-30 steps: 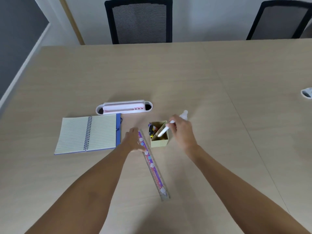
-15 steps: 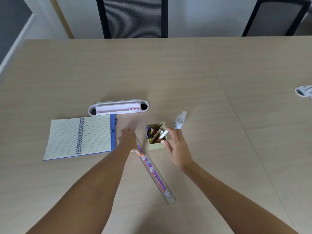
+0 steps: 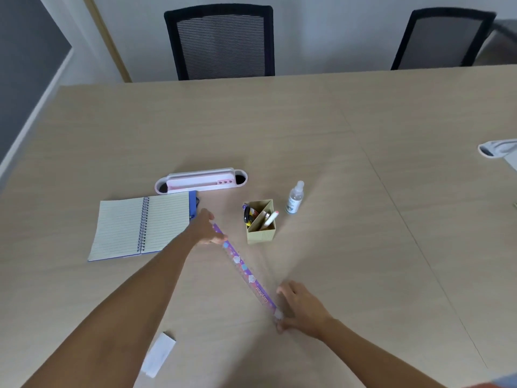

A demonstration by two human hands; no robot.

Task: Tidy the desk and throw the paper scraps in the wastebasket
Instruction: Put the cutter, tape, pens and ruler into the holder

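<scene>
A purple patterned ruler (image 3: 246, 271) lies diagonally on the wooden desk (image 3: 335, 135). My left hand (image 3: 205, 228) holds its far end and my right hand (image 3: 302, 310) pinches its near end. A beige pen holder (image 3: 261, 236) stands just right of the ruler's far end, with a white pen (image 3: 270, 218) leaning in it beside scissors. A white slip of paper (image 3: 159, 354) lies near the front edge by my left forearm. No wastebasket is in view.
An open spiral notebook (image 3: 140, 228) lies at the left, with a white and pink pencil case (image 3: 201, 182) behind it. A small spray bottle (image 3: 295, 198) stands right of the holder. A white object (image 3: 498, 148) sits at the right edge. Two chairs (image 3: 221, 42) stand behind the desk.
My right hand has let go of the white pen, which now rests in the holder, and has moved back to the ruler's near end. My left hand stays on the far end.
</scene>
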